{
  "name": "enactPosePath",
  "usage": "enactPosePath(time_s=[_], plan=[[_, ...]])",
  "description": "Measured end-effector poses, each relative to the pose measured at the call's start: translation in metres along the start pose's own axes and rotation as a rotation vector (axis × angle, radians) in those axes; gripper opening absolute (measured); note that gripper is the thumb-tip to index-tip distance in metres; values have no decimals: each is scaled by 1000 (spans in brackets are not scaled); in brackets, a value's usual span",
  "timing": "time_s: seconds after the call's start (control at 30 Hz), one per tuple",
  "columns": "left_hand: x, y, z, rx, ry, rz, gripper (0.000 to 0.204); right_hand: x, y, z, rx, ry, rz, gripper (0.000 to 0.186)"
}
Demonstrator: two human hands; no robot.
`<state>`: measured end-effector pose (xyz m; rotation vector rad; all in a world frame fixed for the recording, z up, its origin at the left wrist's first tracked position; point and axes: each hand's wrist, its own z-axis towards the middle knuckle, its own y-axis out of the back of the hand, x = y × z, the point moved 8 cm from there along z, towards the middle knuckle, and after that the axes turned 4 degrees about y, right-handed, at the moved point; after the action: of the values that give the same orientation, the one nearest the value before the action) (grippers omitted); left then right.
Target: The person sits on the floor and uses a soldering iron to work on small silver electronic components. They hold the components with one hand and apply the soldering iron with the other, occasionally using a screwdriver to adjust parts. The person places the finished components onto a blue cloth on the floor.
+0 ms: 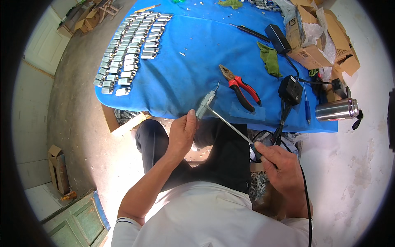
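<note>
My left hand (pixel 182 131) grips a narrow silver metal part (pixel 205 102) by its near end, above the front edge of the table. A small bent tip sticks out of the part's far end. My right hand (pixel 283 165) is closed around the dark handle of a screwdriver (pixel 230 124). Its long shaft slants up to the left, and the tip meets the side of the metal part; the exact contact is too small to make out. Just beyond, combination pliers (pixel 245 91) with red and black handles lie on the blue cloth (pixel 185 70).
Rows of small silver metal pieces (pixel 131 57) cover the table's left side. To the right are a black adapter box (pixel 290 89), a blue-handled screwdriver (pixel 307 111), a steel flask (pixel 335 110), a green rag (pixel 269 59), a black oblong box (pixel 277 39) and open cardboard boxes (pixel 310 51). A black cable (pixel 306 193) hangs beside my right arm.
</note>
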<state>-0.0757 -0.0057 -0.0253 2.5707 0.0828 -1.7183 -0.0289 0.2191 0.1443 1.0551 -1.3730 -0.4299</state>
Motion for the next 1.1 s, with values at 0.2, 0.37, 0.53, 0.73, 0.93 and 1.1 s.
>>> enactPosePath(time_s=[0.2, 0.37, 0.53, 0.73, 0.93, 1.1], plan=[[10, -7, 4, -5, -27, -71, 53, -10, 4, 0, -21, -12, 99, 34], [10, -5, 6, 18, -19, -113, 54, -20, -1, 8, -9, 45, 169, 35], [13, -5, 8, 64, 30, -210, 55, -30, -7, 22, -17, 107, 240, 34], [10, -3, 7, 88, 42, -250, 54, -31, -6, 32, -2, 144, 220, 33], [9, -3, 6, 105, 46, -261, 52, -52, -13, 38, 31, 60, 352, 30], [10, -2, 7, 105, 43, -254, 52, -63, -18, 39, 119, -141, 478, 29]])
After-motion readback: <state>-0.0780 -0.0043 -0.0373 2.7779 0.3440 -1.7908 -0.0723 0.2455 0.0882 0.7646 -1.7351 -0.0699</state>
